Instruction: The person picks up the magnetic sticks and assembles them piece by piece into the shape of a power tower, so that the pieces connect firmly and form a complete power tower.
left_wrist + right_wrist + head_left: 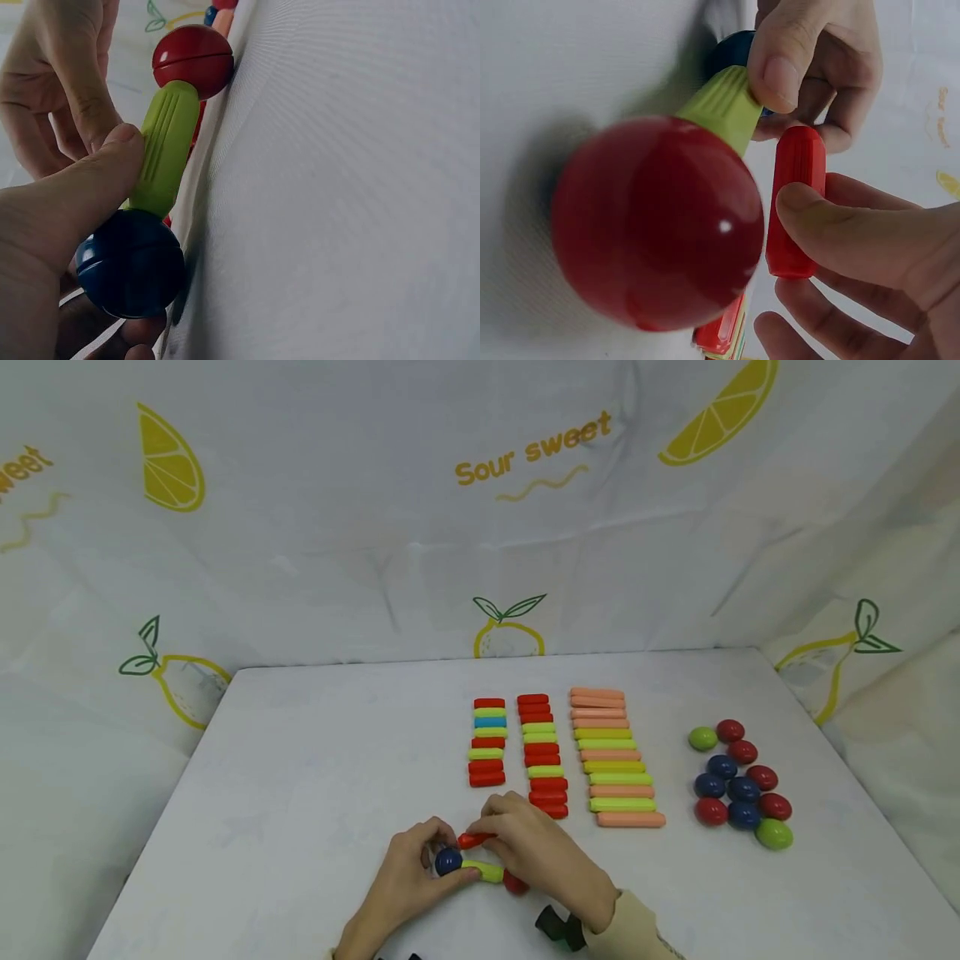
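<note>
On the white cloth (337,493) behind the table (262,827), orange lettering (533,449) above the table's back edge read "Sour sweet". Up and left of the table, a cut-off word (26,468) showed "weet". Small sideways print (942,116) beyond the table, rather blurred, probably said "Sour sweet" too.

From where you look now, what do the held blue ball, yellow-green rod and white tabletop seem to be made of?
Blue ball: probably hard plastic, glossy, with reflections and a groove. Yellow-green rod: likely plastic, satin, with moulded-looking ridges. White tabletop: matte, perhaps cloth-covered, since a fine weave-like texture shows.
</note>
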